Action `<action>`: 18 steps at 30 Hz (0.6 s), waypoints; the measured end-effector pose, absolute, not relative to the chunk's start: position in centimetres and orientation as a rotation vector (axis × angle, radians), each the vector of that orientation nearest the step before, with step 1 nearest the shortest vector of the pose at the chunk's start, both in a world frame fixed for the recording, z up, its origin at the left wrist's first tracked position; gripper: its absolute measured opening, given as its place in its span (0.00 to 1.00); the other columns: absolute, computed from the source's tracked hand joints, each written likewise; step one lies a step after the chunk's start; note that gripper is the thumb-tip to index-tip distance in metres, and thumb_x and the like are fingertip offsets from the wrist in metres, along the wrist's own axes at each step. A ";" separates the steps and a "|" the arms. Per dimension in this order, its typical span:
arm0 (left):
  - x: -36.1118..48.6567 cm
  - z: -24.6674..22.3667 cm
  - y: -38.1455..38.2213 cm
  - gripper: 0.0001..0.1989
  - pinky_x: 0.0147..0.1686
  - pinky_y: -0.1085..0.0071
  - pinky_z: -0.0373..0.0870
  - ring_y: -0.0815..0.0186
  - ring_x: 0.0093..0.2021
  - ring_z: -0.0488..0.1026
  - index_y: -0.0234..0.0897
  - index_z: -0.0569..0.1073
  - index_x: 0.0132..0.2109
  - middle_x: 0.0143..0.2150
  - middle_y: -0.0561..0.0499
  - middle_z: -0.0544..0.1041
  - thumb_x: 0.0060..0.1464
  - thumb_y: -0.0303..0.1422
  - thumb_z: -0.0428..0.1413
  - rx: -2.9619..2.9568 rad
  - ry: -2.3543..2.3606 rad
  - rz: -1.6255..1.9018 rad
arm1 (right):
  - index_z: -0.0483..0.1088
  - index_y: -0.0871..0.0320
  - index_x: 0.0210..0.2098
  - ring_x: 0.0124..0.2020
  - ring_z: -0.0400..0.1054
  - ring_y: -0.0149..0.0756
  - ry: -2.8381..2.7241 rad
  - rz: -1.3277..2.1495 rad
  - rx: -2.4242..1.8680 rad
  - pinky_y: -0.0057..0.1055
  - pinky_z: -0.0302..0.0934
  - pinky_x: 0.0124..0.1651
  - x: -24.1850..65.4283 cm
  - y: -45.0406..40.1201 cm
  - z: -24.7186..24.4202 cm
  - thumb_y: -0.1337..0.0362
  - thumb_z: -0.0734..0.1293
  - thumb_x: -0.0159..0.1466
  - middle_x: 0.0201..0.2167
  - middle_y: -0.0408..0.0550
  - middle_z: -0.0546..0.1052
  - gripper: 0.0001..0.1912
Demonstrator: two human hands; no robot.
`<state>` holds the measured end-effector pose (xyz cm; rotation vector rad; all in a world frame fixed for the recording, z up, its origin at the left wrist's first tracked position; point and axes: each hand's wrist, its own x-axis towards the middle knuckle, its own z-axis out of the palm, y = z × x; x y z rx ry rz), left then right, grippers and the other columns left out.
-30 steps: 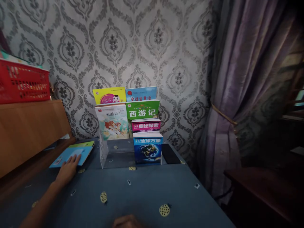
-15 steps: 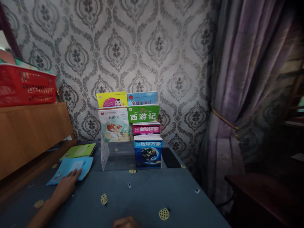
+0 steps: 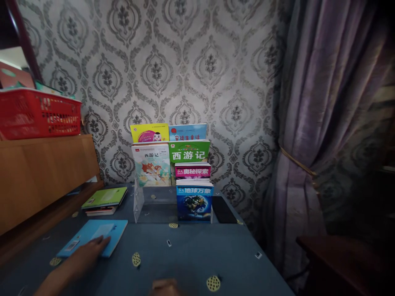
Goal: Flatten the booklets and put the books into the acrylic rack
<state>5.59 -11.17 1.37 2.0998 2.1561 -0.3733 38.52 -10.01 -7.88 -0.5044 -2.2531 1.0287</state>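
My left hand [image 3: 88, 251] rests on a light blue book [image 3: 115, 232] lying on the cloth at the left, its fingers stretched over the cover. Behind that book lies a small stack with a green book [image 3: 106, 196] on top. My right hand [image 3: 166, 287] shows only in part at the bottom edge, blurred, its fingers curled; what it holds, if anything, cannot be made out. A clear stand [image 3: 138, 203] carries upright books, among them a white one [image 3: 152, 170], a green one [image 3: 189, 152] and a blue one with a globe [image 3: 195, 205].
A red basket [image 3: 61, 117] stands on a wooden cabinet [image 3: 49, 164] at the left. Right of the stand lies a dark flat object [image 3: 224, 210]. A purple curtain [image 3: 305, 123] hangs at the right, beside a dark red piece of furniture [image 3: 339, 250].
My left hand and the blue book have moved nearer to me, away from the stack, whose lower books now show. The view has shifted slightly.
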 end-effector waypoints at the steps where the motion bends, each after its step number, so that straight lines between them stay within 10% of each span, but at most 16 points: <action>1: 5.7 1.6 -11.4 0.36 0.68 0.58 0.59 0.57 0.70 0.62 0.36 0.59 0.72 0.72 0.40 0.60 0.57 0.20 0.41 2.089 2.135 -0.379 | 0.80 0.52 0.35 0.30 0.75 0.34 -2.249 1.009 -0.496 0.27 0.68 0.35 39.1 -9.8 -7.1 0.67 0.63 0.65 0.28 0.44 0.78 0.12; 18: 4.5 -0.6 -10.5 0.37 0.69 0.61 0.57 0.56 0.71 0.60 0.30 0.59 0.72 0.72 0.36 0.60 0.54 0.25 0.47 2.122 2.103 -0.379 | 0.76 0.56 0.47 0.44 0.75 0.42 -1.676 0.010 -0.736 0.39 0.70 0.44 52.4 0.3 14.1 0.66 0.59 0.67 0.43 0.53 0.80 0.16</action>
